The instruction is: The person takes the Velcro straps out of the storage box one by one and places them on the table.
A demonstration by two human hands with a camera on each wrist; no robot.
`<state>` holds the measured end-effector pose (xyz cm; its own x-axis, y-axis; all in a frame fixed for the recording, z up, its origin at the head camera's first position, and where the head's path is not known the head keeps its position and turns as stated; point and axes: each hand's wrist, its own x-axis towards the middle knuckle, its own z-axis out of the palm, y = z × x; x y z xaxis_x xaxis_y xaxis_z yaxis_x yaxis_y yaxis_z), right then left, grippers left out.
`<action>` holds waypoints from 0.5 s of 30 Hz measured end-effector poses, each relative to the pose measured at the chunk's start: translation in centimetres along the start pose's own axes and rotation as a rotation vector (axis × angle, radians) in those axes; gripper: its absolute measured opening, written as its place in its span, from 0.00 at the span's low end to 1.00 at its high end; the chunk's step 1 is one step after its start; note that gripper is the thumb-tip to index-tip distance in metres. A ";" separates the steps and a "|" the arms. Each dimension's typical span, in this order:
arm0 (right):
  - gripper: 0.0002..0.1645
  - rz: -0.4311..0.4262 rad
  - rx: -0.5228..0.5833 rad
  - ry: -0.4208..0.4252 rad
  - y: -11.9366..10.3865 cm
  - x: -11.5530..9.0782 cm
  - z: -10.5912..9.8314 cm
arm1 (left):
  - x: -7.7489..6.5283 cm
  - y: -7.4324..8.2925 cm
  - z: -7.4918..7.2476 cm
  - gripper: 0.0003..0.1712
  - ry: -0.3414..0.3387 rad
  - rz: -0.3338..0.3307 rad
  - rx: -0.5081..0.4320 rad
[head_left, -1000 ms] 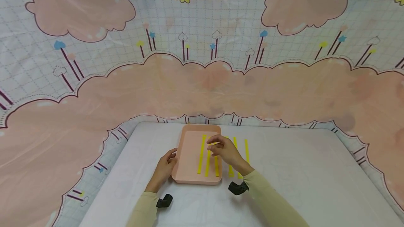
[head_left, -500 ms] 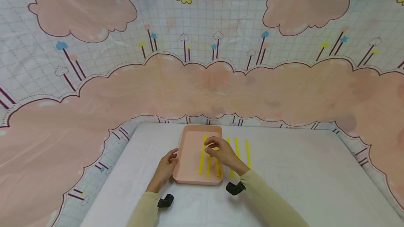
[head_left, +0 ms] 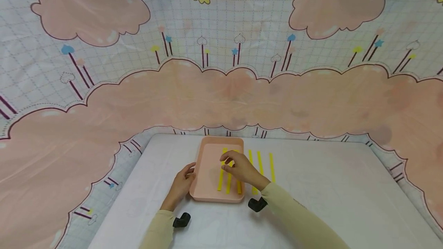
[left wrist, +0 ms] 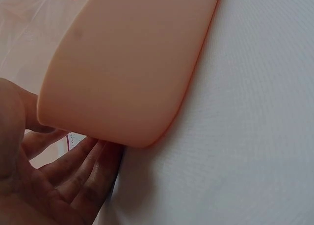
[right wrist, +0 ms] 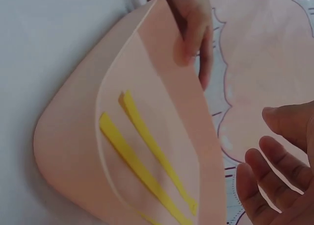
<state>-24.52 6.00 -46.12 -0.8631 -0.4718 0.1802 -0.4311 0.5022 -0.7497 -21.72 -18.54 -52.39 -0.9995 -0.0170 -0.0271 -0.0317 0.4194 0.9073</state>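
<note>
A shallow peach tray (head_left: 207, 180) lies on the white table, holding several flat yellow strips (head_left: 221, 178). At its left side my left hand (head_left: 181, 185) grips the rim; in the left wrist view the fingers of the left hand (left wrist: 81, 181) press against the outer wall while the thumb passes behind the edge. Above the right part of the tray hovers my right hand (head_left: 243, 169), with fingers loosely bent. Nothing shows between thumb and fingers of the right hand (right wrist: 265, 171) in the right wrist view. It hides parts of the strips in the head view.
More yellow strips (head_left: 272, 166) lie roughly parallel on the table just right of the tray, partly behind my right wrist. A curtain (head_left: 221, 99) printed with clouds hangs behind the table. A black wrist device (head_left: 181, 220) sits at each sleeve.
My right hand has shifted slightly to the left over the tray. The left hand, the tray and the strips look the same.
</note>
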 end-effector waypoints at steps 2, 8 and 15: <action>0.11 -0.012 -0.050 -0.015 0.1 0.1 0.1 | 0.0 0.0 0.0 0.27 0.000 -0.001 -0.002; 0.12 -0.041 -0.196 -0.077 0.4 0.5 0.4 | 0.0 -0.1 0.0 0.27 0.001 0.001 -0.002; 0.14 -0.108 -0.336 -0.178 0.4 1.1 0.0 | 0.1 -0.2 0.0 0.27 -0.001 0.004 -0.022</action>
<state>-25.60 5.68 -46.28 -0.7617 -0.6382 0.1117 -0.6045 0.6380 -0.4770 -21.77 -18.67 -52.57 -0.9996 -0.0148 -0.0240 -0.0279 0.3994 0.9164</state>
